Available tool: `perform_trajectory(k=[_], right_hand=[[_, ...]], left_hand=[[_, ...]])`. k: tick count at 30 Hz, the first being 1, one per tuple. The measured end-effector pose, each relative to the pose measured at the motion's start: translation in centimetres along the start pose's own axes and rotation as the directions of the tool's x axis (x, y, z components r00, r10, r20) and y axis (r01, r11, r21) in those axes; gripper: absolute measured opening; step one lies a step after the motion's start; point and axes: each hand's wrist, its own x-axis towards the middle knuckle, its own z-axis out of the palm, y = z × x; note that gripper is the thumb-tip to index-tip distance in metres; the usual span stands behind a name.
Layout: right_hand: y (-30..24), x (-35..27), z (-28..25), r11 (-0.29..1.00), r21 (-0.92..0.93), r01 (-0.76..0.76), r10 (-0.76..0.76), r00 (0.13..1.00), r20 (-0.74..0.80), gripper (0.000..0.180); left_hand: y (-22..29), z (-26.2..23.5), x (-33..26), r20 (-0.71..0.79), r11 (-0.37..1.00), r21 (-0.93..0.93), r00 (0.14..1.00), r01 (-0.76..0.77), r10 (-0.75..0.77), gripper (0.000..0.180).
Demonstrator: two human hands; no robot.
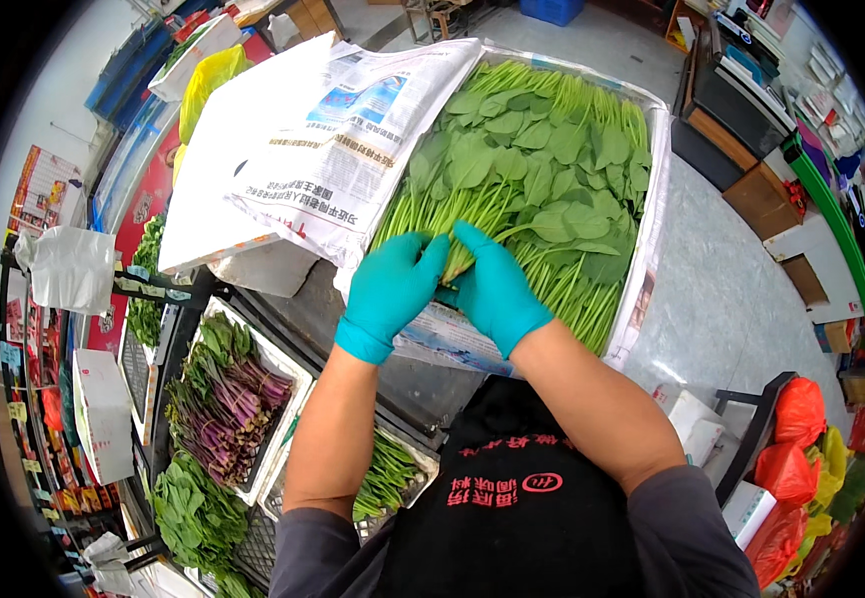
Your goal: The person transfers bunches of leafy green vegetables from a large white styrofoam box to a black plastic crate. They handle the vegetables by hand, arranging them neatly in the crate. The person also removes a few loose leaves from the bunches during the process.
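Your teal-gloved left hand (391,297) and right hand (497,297) curve narrowly around the stem ends (459,259) of long, broad-leaved greens (470,167) in the white, paper-lined box (658,149); with undersides hidden, I can't tell whether either grips.

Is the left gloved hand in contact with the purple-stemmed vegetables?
Apart. The head view shows the left hand at the leafy greens, with a white box's rim between it and the purple-stemmed vegetables.

Just in front of the white tray (300,385) of purple-stemmed vegetables (238,409) lie leafy greens (196,513); left of it stands 1 white carton (104,414); a blue crate (552,10) is well beyond it, red bags (786,472) far to its right.
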Motion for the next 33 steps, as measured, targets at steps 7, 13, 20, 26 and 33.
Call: perform_trajectory(k=[7, 13, 20, 26, 33], right_hand=[[-2.1, -2.6, 2.2, 0.997, 0.080, 0.000, -0.011, 0.991, 0.134, 0.023], [-0.9, -7.0, 4.8, 0.987, 0.126, -0.101, 0.044, 0.919, 0.392, 0.029], [5.4, -10.5, 4.0, 0.881, -0.385, -0.274, 0.433, 0.793, 0.428, 0.036], [12.4, -11.2, -1.9, 0.510, -0.846, -0.155, 0.739, 0.581, 0.340, 0.043], [16.7, -13.4, -7.7, 0.160, -0.980, 0.120, 0.924, 0.332, 0.191, 0.055]], left_hand=[[4.4, -3.1, -1.3, -0.031, 0.956, 0.141, 0.964, -0.258, 0.265, 0.037], [4.0, -6.9, -6.1, -0.216, 0.832, -0.499, 0.965, -0.242, 0.151, 0.036], [-10.0, -1.3, -14.3, -0.037, 0.016, -0.999, 0.970, -0.034, -0.240, 0.091], [-10.2, 4.4, -23.5, -0.167, -0.417, -0.873, 0.958, -0.253, -0.232, 0.104], [-10.9, 13.7, -34.0, -0.294, -0.431, -0.677, 0.756, -0.597, -0.585, 0.070]])
